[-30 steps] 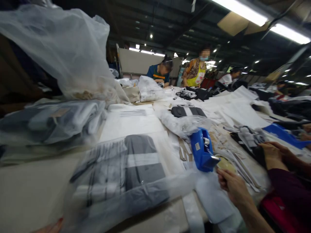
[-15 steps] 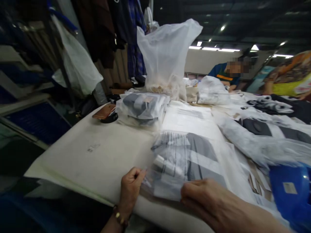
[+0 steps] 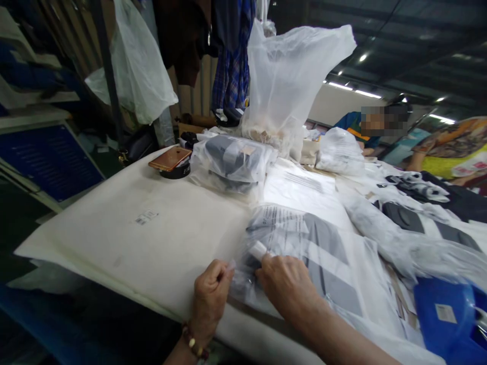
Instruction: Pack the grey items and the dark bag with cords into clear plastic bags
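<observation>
At the far left of the table (image 3: 114,223), a phone (image 3: 170,158) lies on a black roll (image 3: 177,172), well apart from the work. The left hand (image 3: 213,291) pinches the clear film at the near left edge of a printed bag (image 3: 279,218), which lies flat near the middle with a folded grey garment (image 3: 327,234) inside. The load looks light, soft and not fragile, but the film is likely slippery and could wrinkle or tear if pulled by one corner; a flat palm under the fold would carry it better than a fingertip grip. The right hand (image 3: 287,284) is curled over the bag's near part, beside a white piece (image 3: 257,249); whether it grips or only presses, I cannot tell. Beyond, a bagged stack (image 3: 224,157) limits room on the far side, while a crumpled clear bundle (image 3: 403,248) and a blue dispenser (image 3: 437,314) crowd the right.
</observation>
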Tool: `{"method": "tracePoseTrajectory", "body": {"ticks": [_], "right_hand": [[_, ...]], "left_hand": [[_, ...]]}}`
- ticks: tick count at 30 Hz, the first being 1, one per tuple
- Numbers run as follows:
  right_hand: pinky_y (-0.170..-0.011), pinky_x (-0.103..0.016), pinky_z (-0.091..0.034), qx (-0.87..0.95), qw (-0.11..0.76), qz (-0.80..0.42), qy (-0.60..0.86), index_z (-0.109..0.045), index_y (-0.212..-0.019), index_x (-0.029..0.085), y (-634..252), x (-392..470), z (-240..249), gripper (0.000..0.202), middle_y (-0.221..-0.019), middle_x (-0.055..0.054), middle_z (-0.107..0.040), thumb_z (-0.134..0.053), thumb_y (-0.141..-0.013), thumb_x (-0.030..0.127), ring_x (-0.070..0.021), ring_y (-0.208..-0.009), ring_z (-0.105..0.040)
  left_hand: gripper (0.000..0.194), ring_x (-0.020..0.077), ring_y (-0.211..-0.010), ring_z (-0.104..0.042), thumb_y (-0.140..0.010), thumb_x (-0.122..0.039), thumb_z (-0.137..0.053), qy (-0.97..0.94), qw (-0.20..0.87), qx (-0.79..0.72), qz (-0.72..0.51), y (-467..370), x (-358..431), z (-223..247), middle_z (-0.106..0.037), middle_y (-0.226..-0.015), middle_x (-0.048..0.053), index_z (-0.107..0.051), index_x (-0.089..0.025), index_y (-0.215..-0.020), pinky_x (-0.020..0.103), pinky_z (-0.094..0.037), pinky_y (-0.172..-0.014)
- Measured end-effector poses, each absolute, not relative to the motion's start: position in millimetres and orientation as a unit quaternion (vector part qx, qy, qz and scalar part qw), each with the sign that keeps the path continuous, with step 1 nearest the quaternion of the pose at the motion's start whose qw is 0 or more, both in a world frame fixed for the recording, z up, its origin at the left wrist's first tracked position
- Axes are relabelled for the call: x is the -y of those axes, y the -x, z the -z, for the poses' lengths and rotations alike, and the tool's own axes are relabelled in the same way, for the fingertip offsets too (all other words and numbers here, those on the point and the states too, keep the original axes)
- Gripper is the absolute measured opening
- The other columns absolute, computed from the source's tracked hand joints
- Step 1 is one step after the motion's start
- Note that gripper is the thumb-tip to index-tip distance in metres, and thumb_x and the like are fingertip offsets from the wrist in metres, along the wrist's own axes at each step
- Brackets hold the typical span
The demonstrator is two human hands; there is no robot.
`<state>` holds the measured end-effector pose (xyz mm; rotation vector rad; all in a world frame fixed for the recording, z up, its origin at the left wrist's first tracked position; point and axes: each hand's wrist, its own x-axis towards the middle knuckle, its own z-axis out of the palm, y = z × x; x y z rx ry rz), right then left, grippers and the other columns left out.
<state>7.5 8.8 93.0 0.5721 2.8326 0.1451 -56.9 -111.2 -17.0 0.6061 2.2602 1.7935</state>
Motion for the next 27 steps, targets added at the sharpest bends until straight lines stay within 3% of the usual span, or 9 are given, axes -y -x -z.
{"method": "tracePoseTrajectory", "body": {"ticks": [4,8,10,12,14,16,20,23,27], "right_hand": [[-0.055,-0.029,-0.042,-0.959,0.074,0.007,-0.273,-0.066,-0.073,0.014,-12.3,-39.4,-99.0,0.033,-0.069,-0.014,-0.07,-0.065,-0.072,0.047,-0.0277,-0.07,-0.067],[-0.055,-0.026,-0.038,-0.933,-0.006,0.088,-0.348,-0.064,-0.066,0.019,-35.5,-107.4,-102.9,0.028,-0.063,-0.006,-0.066,-0.062,-0.073,0.045,-0.0204,-0.065,-0.062],[-0.063,-0.029,-0.04,-0.909,-0.066,0.085,-0.404,-0.064,-0.079,0.017,-48.2,-145.9,-101.8,0.028,-0.075,-0.008,-0.067,-0.049,-0.083,0.041,-0.0214,-0.074,-0.062],[-0.072,-0.032,-0.041,-0.889,-0.108,0.107,-0.433,-0.062,-0.091,0.014,-57.6,-177.8,-95.9,0.033,-0.088,-0.012,-0.066,-0.041,-0.087,0.039,-0.0229,-0.084,-0.061],[-0.076,-0.033,-0.043,-0.885,-0.117,0.168,-0.418,-0.063,-0.089,0.014,-63.3,-197.0,-85.4,0.038,-0.089,-0.01,-0.067,-0.038,-0.087,0.042,-0.022,-0.085,-0.061],[-0.077,-0.031,-0.046,-0.887,-0.111,0.246,-0.376,-0.065,-0.08,0.016,-67.8,-202.1,-72.8,0.045,-0.082,-0.006,-0.068,-0.034,-0.088,0.049,-0.0202,-0.082,-0.062],[-0.08,-0.031,-0.048,-0.867,-0.14,0.344,-0.331,-0.066,-0.077,0.018,-91.8,-186.0,-53.4,0.061,-0.081,-0.004,-0.069,-0.024,-0.086,0.061,-0.0209,-0.083,-0.063],[-0.079,-0.034,-0.048,-0.838,-0.185,0.358,-0.369,-0.065,-0.075,0.018,-130.2,-171.7,-45.8,0.067,-0.078,-0.007,-0.068,-0.021,-0.083,0.066,-0.0239,-0.082,-0.062],[-0.075,-0.033,-0.047,-0.73,-0.211,0.443,-0.476,-0.06,-0.064,0.019,-175.6,-167.9,-44.4,0.057,-0.067,-0.005,-0.064,-0.037,-0.076,0.07,-0.023,-0.075,-0.06]], "left_hand": [[0.033,0.0097,-0.048,-0.038,-0.072,-0.045,-0.051,-0.203,0.093,-0.774,-0.592,72.2,104.9,11.3,-0.038,-0.05,-0.005,-0.044,-0.02,-0.051,0.021,-0.033,-0.047],[0.032,0.0131,-0.055,-0.044,-0.069,-0.045,-0.053,-0.179,0.049,-0.799,-0.573,127.0,71.8,-6.1,-0.042,-0.053,-0.004,-0.042,-0.02,-0.052,0.025,-0.039,-0.057],[0.027,0.0209,-0.079,-0.054,-0.066,-0.045,-0.056,-0.158,0.012,-0.801,-0.577,148.9,56.3,-13.6,-0.054,-0.073,0.003,-0.052,-0.019,-0.071,0.032,-0.044,-0.076],[0.054,0.0295,-0.108,-0.048,-0.066,-0.049,-0.056,-0.143,-0.009,-0.798,-0.586,148.5,50.8,-14.3,-0.054,-0.107,0.014,-0.05,-0.012,-0.106,0.041,-0.041,-0.091],[0.072,0.0327,-0.117,-0.046,-0.073,-0.054,-0.05,-0.139,0.015,-0.791,-0.596,121.4,55.3,-6.3,-0.046,-0.123,0.022,-0.035,-0.008,-0.126,0.045,-0.044,-0.09],[0.069,0.032,-0.118,-0.047,-0.08,-0.056,-0.041,-0.144,0.108,-0.771,-0.611,77.1,63.1,7.7,-0.045,-0.129,0.023,-0.032,-0.011,-0.13,0.045,-0.046,-0.091],[0.075,0.0278,-0.136,-0.02,-0.083,-0.054,-0.041,-0.144,0.143,-0.778,-0.595,11.0,58.7,29.1,-0.02,-0.148,0.015,-0.013,-0.015,-0.141,0.046,-0.024,-0.111],[0.08,0.0263,-0.136,-0.02,-0.079,-0.053,-0.048,-0.228,0.171,-0.764,-0.578,23.9,33.8,22.6,-0.024,-0.147,0.015,-0.016,-0.012,-0.14,0.045,-0.022,-0.111],[0.085,0.0277,-0.134,-0.025,-0.075,-0.053,-0.05,-0.399,0.249,-0.769,-0.432,76.5,-6.9,-11.0,-0.028,-0.145,0.018,-0.023,-0.003,-0.138,0.044,-0.022,-0.111]]}}
